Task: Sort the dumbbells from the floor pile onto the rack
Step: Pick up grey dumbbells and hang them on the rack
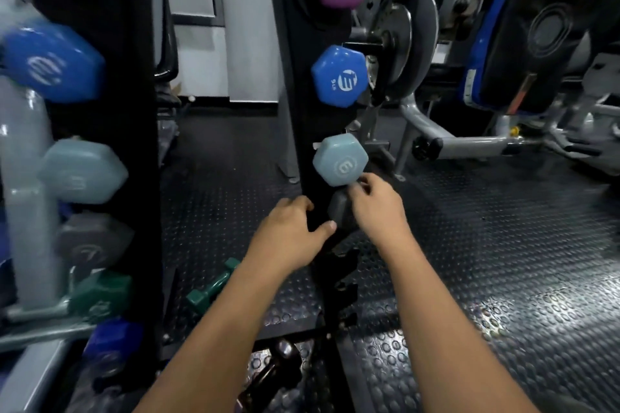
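While both hands close on the grey dumbbell (340, 211), the right hand (377, 203) curled over its near head and the left hand (290, 228) pinching beside it, the grip looks shallow and could slip. The dumbbell sits at the rack (302, 111) upright's lower edge, just under the pale blue dumbbell (339, 160). A bump could knock that one loose, and a drop would land near the green dumbbell (209, 292) on the floor (486, 245).

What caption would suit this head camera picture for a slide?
Both hands, left hand and right hand, set a grey dumbbell on the black rack below the pale blue dumbbell.
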A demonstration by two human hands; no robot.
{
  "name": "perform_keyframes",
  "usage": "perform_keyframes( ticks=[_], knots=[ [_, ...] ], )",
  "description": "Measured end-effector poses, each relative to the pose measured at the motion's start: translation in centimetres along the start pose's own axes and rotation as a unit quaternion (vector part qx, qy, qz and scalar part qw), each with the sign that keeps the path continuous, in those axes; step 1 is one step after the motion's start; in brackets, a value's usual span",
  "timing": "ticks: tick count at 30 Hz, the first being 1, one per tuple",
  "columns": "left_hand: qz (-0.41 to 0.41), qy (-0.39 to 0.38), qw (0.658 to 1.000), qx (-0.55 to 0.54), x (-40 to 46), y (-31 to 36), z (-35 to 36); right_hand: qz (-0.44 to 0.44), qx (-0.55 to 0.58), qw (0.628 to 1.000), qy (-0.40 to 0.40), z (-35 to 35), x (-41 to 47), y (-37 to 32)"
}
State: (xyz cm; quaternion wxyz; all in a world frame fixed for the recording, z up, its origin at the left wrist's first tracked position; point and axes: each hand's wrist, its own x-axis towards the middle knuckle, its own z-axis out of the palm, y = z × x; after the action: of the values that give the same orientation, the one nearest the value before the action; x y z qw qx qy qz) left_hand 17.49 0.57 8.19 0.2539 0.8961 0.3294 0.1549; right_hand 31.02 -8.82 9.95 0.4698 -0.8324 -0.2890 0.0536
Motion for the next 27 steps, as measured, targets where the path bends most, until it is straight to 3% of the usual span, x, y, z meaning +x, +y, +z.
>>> perform_keyframes(
  ticks=[8, 19, 27],
  knots=[
    [-0.085, 0.178, 0.978, 0.061, -3.3, -6.2, -2.2, -0.051, -0.069, 0.996, 0.021, 6.0, -10.0, -1.6],
    [-0.119, 0.125, 0.984, 0.044, -6.5, -12.3, -2.6, -0.179, -0.138, 0.965, -0.132, 9.6, -12.4, -4.3],
    [-0.184, 0.134, 0.974, 0.015, -9.1, -17.8, 1.1, -0.149, -0.218, 0.939, -0.220, 12.2, -10.4, -2.7]
  ],
)
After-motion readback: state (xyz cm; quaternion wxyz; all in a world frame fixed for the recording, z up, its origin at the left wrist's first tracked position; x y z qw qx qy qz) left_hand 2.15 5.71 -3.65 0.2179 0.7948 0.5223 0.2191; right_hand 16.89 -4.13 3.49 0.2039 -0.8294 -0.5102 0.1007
